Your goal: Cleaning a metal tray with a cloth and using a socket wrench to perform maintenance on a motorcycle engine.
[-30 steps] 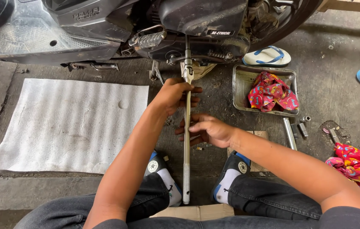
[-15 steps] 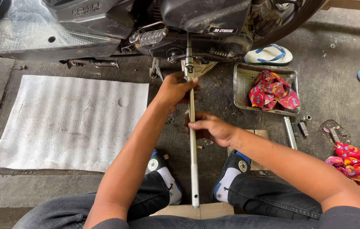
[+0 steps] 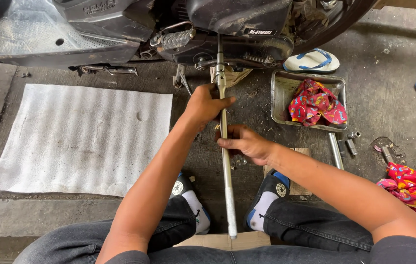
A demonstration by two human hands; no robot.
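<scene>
The person squats at the underside of a motorcycle engine (image 3: 237,29), working a long steel wrench (image 3: 225,146) whose top end sits on a fitting beneath the casing. The left hand (image 3: 207,103) is wrapped around the shaft near the top, steadying it; the right hand (image 3: 245,143) grips lower down. It looks like the turning stage. Next comes a firm, square twist (a metal tray (image 3: 280,98) with a red rag (image 3: 317,102) waits beside).
</scene>
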